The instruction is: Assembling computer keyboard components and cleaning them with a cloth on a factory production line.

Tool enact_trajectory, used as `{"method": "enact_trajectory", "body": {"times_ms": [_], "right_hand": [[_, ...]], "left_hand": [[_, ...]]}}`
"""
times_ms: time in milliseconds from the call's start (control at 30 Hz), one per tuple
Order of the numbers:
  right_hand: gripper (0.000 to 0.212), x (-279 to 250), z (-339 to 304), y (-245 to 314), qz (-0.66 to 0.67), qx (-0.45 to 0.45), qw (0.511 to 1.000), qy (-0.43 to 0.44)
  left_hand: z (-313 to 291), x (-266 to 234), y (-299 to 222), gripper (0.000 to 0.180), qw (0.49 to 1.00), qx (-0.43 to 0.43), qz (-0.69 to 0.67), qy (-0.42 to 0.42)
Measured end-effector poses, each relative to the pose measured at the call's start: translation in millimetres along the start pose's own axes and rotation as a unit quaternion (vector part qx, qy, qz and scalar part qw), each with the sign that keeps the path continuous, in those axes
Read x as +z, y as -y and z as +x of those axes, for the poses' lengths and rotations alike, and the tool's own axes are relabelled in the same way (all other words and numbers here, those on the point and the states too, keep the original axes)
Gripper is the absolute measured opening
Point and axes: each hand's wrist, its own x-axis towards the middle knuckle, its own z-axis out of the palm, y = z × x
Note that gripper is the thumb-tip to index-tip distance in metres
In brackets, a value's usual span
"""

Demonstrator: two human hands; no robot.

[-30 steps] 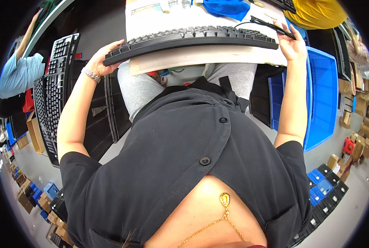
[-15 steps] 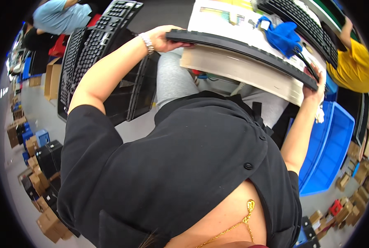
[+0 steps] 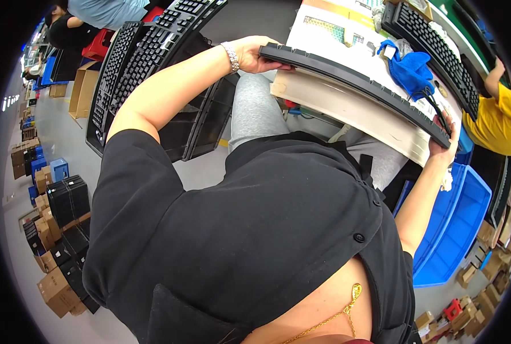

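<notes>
A black keyboard [image 3: 358,87], seen edge-on, is held up over the near edge of the workbench [image 3: 347,112]. My left hand [image 3: 258,55] grips its left end, with a metal watch band on the wrist. Around its right end my right hand [image 3: 445,137] is closed, fingers partly hidden behind it. A dark cable [image 3: 433,103] runs beside that hand. Just beyond the keyboard lies a crumpled blue cloth [image 3: 410,70]. Another black keyboard [image 3: 436,51] rests farther back on the bench.
Several black keyboards [image 3: 155,49] are stacked at my left in a dark crate [image 3: 201,123]. A blue plastic bin [image 3: 453,223] stands to my right. A person in a yellow shirt [image 3: 499,120] is at far right, another in light blue [image 3: 106,11] at far left. Cardboard boxes [image 3: 61,289] line the floor.
The whole view has shifted, so the bench and both hands appear farther right. My two hands keep hold of the keyboard; its pose against the bench looks nearly the same.
</notes>
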Motion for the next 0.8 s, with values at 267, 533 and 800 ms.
{"method": "enact_trajectory", "body": {"times_ms": [267,533,800], "right_hand": [[0.034,-43,15,2,0.025,0.008,0.998,0.055],[0.036,-63,15,6,0.106,0.048,0.984,0.135],[0.034,-65,15,3,0.042,0.033,0.995,0.086]], "left_hand": [[-38,41,11,0.035,0.99,0.137,-0.012,0.01],[-67,62,18,0.045,0.966,0.228,0.047,0.11],[-22,32,57,0.049,0.971,0.23,0.022,-0.053]]}}
